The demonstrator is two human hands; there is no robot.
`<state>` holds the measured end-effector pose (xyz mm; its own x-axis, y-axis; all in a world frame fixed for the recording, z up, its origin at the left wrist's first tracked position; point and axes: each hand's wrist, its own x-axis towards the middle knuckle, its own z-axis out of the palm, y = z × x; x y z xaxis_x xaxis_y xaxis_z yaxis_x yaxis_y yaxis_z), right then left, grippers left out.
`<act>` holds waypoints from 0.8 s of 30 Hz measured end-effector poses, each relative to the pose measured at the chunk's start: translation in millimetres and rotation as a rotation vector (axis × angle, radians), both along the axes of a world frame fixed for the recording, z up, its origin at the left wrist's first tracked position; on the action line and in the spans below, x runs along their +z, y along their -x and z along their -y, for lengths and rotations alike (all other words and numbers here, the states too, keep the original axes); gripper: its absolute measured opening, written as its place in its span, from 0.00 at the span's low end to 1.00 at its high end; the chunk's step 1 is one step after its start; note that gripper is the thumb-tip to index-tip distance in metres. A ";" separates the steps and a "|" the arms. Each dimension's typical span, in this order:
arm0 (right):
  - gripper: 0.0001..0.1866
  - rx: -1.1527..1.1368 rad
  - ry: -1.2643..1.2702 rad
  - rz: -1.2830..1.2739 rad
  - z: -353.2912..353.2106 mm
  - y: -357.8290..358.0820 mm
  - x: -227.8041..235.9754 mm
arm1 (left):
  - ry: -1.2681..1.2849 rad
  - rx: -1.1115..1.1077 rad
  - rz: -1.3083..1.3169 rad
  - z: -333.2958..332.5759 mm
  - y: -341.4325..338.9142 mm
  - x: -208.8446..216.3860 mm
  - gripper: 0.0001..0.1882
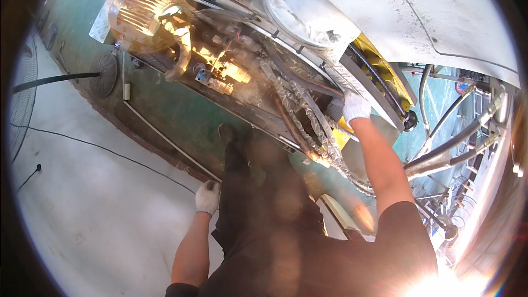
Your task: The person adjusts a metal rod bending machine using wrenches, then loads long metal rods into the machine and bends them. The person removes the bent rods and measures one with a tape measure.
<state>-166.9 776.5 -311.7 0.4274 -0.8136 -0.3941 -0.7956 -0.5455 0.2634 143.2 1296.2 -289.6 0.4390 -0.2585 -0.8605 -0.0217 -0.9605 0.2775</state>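
Along the near side of the white beam (373, 92), close to its right-hand end, that's where your right hand (356, 107) is, gloved and right up at the edge. The beam slants from far left to near right, so its length runs across your outstretched forearm rather than in line with it. Your right hand is plainly the nearer one. Its fingertips are lost against the beam, so whether they're wrapped round the edge or just resting there, you can't tell from this view. Just left of that hand, tight in beside the beam, sits the grey ribbed hose (334, 109); further left on the same side, film-wrapped hoses (309, 111) run down toward you. Across the beam, on its far side, there's the yellow frame (379, 58). And your left hand (208, 198)? Well apart from the beam, out on its near left side, fingers curled in narrow beside the end of a thin pale pole (170, 146); whether they've got hold of it, you can't tell.
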 end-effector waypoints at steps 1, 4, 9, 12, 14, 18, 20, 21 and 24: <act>0.15 -0.054 0.000 0.004 -4.9 5.8 -15.4 | 0.003 -0.018 0.013 -3.0 3.0 -6.8 0.19; 0.18 -0.138 -0.001 0.083 -18.2 13.9 -81.0 | 0.014 -0.082 0.052 -7.2 13.4 -20.7 0.19; 0.18 -0.510 -0.191 0.206 -46.1 -8.7 -134.9 | 0.035 -0.204 0.085 16.1 15.2 -14.7 0.19; 0.18 -0.554 -0.139 0.323 -68.2 9.7 -110.6 | 0.050 -0.193 0.057 21.8 24.1 -8.1 0.19; 0.15 -0.546 -0.082 0.341 -74.7 24.1 -71.4 | 0.081 -0.166 0.041 28.6 28.8 -11.6 0.19; 0.13 -0.309 0.072 0.308 -56.8 47.6 0.1 | 0.134 -0.167 0.020 40.9 35.0 -17.2 0.19; 0.14 -0.255 0.060 0.352 -37.0 25.4 42.3 | 0.153 -0.160 0.009 48.3 33.5 -17.5 0.18; 0.14 -0.221 0.029 0.285 -24.5 12.7 58.9 | 0.158 -0.148 0.003 48.5 33.3 -18.6 0.18; 0.16 -0.139 0.032 0.142 3.3 -32.4 94.1 | 0.177 -0.114 -0.001 39.7 34.2 -23.1 0.18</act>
